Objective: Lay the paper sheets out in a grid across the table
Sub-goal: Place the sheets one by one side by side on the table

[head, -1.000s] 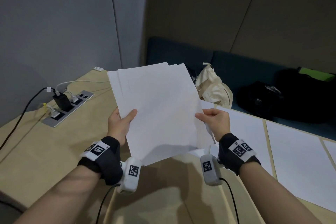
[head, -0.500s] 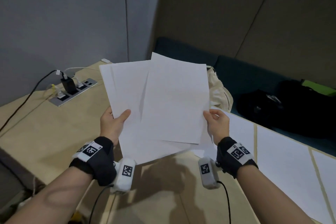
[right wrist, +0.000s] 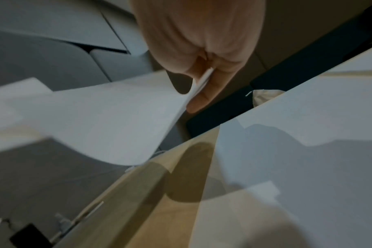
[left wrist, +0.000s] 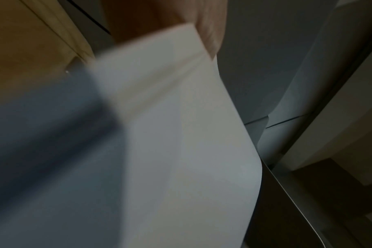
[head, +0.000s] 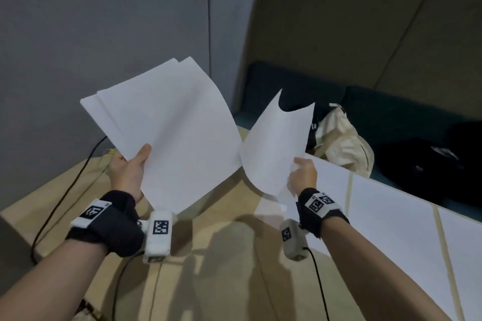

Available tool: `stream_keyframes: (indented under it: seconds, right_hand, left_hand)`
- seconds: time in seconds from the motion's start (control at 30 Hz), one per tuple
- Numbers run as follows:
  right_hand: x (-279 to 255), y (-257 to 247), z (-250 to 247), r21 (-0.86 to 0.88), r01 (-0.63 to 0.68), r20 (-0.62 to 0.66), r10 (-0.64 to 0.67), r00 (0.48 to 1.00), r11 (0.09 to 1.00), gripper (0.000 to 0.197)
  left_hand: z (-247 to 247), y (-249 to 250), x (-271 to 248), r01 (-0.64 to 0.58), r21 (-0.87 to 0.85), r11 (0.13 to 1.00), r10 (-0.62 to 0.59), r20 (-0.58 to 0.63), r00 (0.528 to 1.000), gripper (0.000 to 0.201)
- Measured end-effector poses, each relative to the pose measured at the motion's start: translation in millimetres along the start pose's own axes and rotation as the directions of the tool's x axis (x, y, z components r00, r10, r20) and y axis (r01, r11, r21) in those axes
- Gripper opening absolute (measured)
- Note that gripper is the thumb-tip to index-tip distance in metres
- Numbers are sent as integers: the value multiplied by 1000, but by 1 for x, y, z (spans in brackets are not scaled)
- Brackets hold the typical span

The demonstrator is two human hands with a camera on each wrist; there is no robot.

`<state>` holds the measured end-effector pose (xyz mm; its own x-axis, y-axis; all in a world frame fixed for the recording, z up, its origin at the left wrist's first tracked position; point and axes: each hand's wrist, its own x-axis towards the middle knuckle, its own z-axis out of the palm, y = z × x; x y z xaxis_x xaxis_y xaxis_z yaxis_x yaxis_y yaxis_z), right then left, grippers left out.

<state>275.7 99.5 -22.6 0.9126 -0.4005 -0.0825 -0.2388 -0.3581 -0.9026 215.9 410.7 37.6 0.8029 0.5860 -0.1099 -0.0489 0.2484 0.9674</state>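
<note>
My left hand [head: 129,169] grips a fanned stack of white paper sheets [head: 167,122] held up above the table's left part, thumb on top; the stack [left wrist: 181,151] fills the blurred left wrist view. My right hand [head: 302,174] pinches a single curled sheet [head: 273,148] by its right edge, apart from the stack. In the right wrist view the fingers [right wrist: 204,94] clamp that sheet [right wrist: 108,120]. Three sheets [head: 391,216] lie flat in a row along the table's far right edge.
The wooden table [head: 221,268] has a black cable [head: 60,203] trailing over its left side. Behind it runs a dark bench [head: 391,112] with a cream bag [head: 344,141] and a black bag [head: 430,164]. A grey wall stands at left.
The right hand has pulled one sheet off the stack and moved it right, so the papers are now split between the hands. The left hand's stack swung left and up.
</note>
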Motion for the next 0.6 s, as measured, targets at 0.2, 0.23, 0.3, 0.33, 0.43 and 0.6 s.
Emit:
stream_keyframes:
  seconds: [0.2, 0.23, 0.3, 0.33, 0.43, 0.6]
  right_hand:
    - [7, -8, 52, -202, 28, 116, -4, 993, 979, 47]
    - [7, -9, 59, -228, 30, 134, 1, 991, 973, 47]
    - [8, -7, 72, -270, 16, 164, 29, 986, 963, 47]
    - [8, -5, 78, -296, 8, 185, 48, 982, 955, 47]
    - [8, -1, 92, -393, -12, 247, 118, 962, 919, 42]
    - [1, 3, 104, -729, 62, 252, 183, 950, 682, 40]
  left_hand:
    - [-11, -2, 34, 50, -26, 998, -50, -4, 999, 10]
    - [-12, -4, 38, 48, -30, 998, -48, -10, 999, 16]
    - [-14, -7, 43, 49, -32, 998, -50, -14, 999, 25]
    - [-16, -8, 46, 54, -26, 998, -54, -13, 998, 22]
    - [-22, -12, 52, 77, -15, 997, -77, 2, 997, 12]
    - [-27, -18, 58, 113, 9, 994, -113, 34, 993, 15]
